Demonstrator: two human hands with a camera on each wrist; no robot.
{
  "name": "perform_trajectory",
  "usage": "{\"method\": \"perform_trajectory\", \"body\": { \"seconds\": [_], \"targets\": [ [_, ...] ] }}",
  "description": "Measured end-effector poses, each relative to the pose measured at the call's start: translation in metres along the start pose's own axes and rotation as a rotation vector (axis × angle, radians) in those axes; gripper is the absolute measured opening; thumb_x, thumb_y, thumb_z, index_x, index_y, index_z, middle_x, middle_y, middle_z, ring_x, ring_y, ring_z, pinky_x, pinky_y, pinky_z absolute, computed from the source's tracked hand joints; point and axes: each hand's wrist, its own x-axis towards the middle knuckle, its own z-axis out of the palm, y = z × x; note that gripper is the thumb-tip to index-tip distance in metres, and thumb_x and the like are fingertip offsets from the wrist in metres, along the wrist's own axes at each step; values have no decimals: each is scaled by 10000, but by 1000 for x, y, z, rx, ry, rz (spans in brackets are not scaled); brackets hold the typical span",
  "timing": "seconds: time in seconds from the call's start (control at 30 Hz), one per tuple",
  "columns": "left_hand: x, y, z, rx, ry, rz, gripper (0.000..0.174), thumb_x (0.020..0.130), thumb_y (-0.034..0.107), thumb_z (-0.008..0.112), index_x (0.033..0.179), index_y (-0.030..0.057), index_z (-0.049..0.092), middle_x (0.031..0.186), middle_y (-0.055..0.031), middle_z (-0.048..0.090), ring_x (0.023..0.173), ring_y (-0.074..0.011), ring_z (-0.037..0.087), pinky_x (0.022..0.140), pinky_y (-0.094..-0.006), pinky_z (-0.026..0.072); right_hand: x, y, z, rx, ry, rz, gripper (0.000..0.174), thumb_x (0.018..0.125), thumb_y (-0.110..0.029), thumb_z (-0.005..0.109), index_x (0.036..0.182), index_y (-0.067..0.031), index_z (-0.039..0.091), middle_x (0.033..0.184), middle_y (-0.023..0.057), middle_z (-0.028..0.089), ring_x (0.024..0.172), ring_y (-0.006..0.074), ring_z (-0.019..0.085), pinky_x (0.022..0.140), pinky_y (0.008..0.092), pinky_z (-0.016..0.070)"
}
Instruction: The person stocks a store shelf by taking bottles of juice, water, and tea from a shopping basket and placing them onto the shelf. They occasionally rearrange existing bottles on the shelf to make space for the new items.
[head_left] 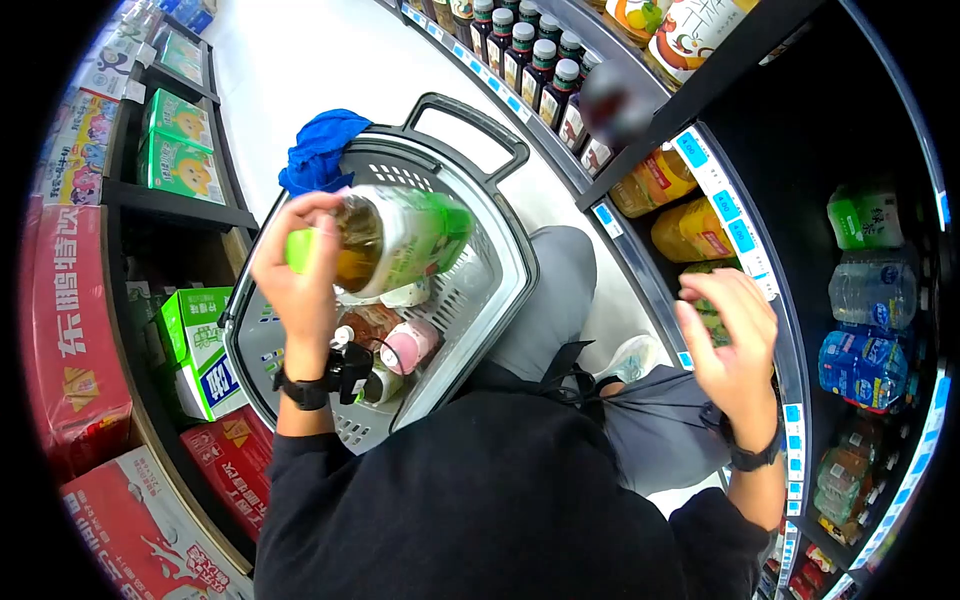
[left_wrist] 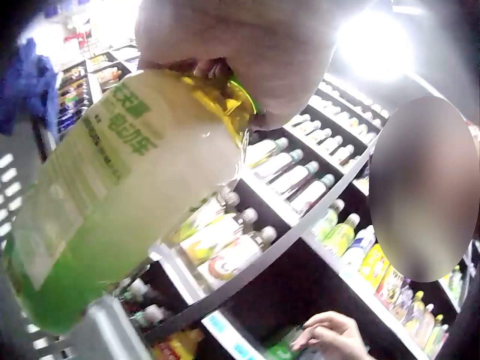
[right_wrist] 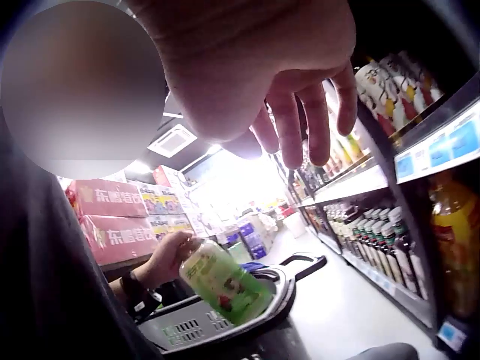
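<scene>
My left hand (head_left: 300, 265) grips a large drink bottle (head_left: 415, 235) by its neck, near the light green cap (head_left: 299, 250). The bottle has a green and white label and lies tilted over the grey shopping basket (head_left: 522, 265). In the left wrist view the bottle (left_wrist: 97, 202) shows a yellow neck and a green lower part. Inside the basket are several items, among them a pink-and-white one (head_left: 408, 346); the bottle hides part of them. My right hand (head_left: 735, 340) holds nothing, its fingers spread beside the drinks shelf.
A blue cloth (head_left: 322, 150) hangs over the basket's far rim, near the black handle (head_left: 520, 150). Shelves of bottles (head_left: 545, 75) curve along the right, with price strips (head_left: 735, 225). Red drink cartons (head_left: 75, 330) and green boxes (head_left: 182, 165) line the left.
</scene>
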Motion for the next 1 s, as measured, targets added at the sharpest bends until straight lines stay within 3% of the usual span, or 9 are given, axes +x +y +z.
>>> {"method": "perform_trajectory", "body": {
  "seconds": [0.17,0.3,0.4,0.57,0.67,0.8,0.83,0.93,1.0],
  "targets": [
    [29,63,2,-696,-21,-81,272,928,142,482,923,-118,563,963,-172,625,978,-375,665,822,-369,537,38,-35,23,169,16,-102,430,722,-213,782,1084,-34,634,1063,150,628,929,345,614,816,414,496],
    [39,74,25,-973,-117,-237,252,923,194,513,934,-42,600,1008,-131,630,941,-230,627,905,-317,467,55,-64,30,224,17,-122,721,673,-292,831,1262,-8,527,1222,190,551,1081,367,574,918,419,464],
    [41,87,44,-1177,-265,-459,229,920,199,548,945,-22,602,985,-116,640,973,-282,650,874,-346,501,56,-71,31,208,-7,-92,854,628,-308,872,1314,13,479,1279,228,525,1136,394,568,948,422,469],
    [45,89,77,-1209,-335,-511,176,916,163,558,934,-8,598,959,-104,635,934,-260,645,867,-357,512,48,-69,30,69,81,8,974,580,-341,882,1359,23,424,1275,233,528,1116,385,583,909,419,500],
    [41,97,102,-957,-270,-273,147,908,103,541,836,-23,562,904,-88,611,810,-179,583,869,-350,495,44,-59,29,-41,160,37,1000,537,-312,875,1363,21,420,1256,219,544,1119,372,580,920,405,496],
    [26,131,118,-1154,-416,-115,131,914,49,509,811,-31,521,899,-100,580,1019,-263,626,918,-407,479,35,-40,32,-44,391,-40,975,488,-224,852,1327,36,429,1243,216,551,1107,371,582,942,430,486],
    [20,143,119,-1061,-419,-87,121,904,59,547,820,-20,511,933,-101,569,1118,-322,598,942,-408,471,30,-35,33,-10,405,-25,974,494,-258,842,1334,25,438,1277,194,518,1180,367,520,1009,455,410],
    [12,153,129,-921,-525,147,255,829,147,693,811,9,480,1108,-155,579,1195,-304,544,981,-403,443,21,-12,31,-30,565,-70,900,548,-296,846,1299,14,460,1294,211,530,1181,387,536,1019,489,416],
    [11,153,133,-869,-656,246,298,808,150,708,951,11,486,1256,-159,505,1236,-270,486,1036,-423,384,14,4,19,-49,612,-100,881,582,-287,868,1295,14,446,1294,230,533,1178,388,548,1016,484,428]
  ]
}}
